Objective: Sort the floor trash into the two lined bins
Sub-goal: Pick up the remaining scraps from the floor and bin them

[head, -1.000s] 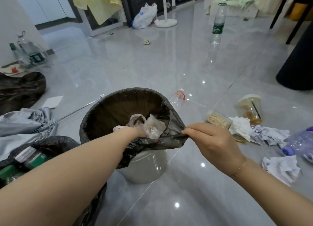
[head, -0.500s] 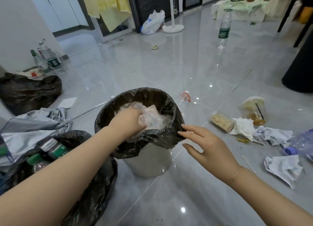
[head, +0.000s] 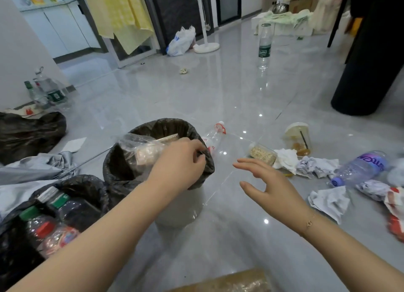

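Pinching the black liner (head: 203, 160) at the white bin's (head: 179, 206) rim with the left hand (head: 181, 162), right hand (head: 269, 182) hovering spread and empty beside it, risking the liner slipping inward under the clear bag (head: 140, 147) and leaving floor trash (head: 317, 164) unsorted.

Lined bin (head: 175, 206) at centre on the floor (head: 218, 90), plastic bag (head: 140, 148) inside it. Second bin (head: 87, 189) with bottles (head: 43, 228) to its left. Crumpled papers (head: 328, 202), cup (head: 298, 138), bottle (head: 360, 168) to its right.
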{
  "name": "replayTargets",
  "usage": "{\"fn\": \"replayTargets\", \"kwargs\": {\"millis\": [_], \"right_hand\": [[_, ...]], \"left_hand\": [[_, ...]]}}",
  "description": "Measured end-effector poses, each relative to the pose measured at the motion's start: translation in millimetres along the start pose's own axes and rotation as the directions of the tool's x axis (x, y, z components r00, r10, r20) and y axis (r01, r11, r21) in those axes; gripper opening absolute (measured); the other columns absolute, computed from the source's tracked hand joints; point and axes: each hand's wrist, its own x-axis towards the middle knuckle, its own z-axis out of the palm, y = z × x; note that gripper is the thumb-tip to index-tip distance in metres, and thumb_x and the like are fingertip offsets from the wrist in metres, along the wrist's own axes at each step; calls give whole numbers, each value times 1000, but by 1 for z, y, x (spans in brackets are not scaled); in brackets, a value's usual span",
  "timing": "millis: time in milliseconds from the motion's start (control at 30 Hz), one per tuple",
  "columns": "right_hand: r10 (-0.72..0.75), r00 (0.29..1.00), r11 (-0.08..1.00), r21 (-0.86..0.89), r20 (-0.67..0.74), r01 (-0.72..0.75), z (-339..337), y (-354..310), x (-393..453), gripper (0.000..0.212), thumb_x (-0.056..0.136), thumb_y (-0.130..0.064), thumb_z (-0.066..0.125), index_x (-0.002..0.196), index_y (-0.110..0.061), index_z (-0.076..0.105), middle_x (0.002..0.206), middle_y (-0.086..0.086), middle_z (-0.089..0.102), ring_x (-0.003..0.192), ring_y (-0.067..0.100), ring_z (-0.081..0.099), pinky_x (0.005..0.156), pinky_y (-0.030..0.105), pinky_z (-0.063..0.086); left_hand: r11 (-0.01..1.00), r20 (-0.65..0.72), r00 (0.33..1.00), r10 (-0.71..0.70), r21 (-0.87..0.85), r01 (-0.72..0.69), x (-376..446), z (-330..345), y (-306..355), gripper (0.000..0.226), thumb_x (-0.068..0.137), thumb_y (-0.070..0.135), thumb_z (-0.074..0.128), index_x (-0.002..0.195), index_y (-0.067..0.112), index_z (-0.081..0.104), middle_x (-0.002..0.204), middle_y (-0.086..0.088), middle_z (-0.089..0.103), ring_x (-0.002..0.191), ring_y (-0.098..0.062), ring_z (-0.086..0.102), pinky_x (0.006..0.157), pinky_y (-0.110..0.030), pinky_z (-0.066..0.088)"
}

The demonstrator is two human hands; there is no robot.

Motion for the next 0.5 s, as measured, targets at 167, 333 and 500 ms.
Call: {"fn": "replayTargets", "kwargs": {"millis": [167,333,500], "right_hand": [[221,975,975,-5,32,-221,-35,43,-23,44,90,-25,61,131,-35,52,130,-21,49,116,-1,48,103,28,41],[329,944,943,41,20,-330,-56,92,-44,41,90,-24,59,129,-36,53,131,-17,50,116,-1,48,100,23,41],[369,922,925,53,114,-376,-59,122,-53,39,92,-27,56,129,-37,52,130,-20,47,116,-5,45,101,16,38]], "left_hand": [[921,165,984,-70,-367,128,14,59,37,19,88,16,57,101,22,69,87,8,67,73,-7,58,67,-14,45],[822,367,913,-177,-455,342,48,141,59,26,86,11,58,110,17,65,103,1,68,88,-15,61,89,-32,52],[810,332,881,-338,-374,452,113,194,45,51,81,16,58,131,12,51,117,-5,64,97,-21,60,87,-30,49]]}}
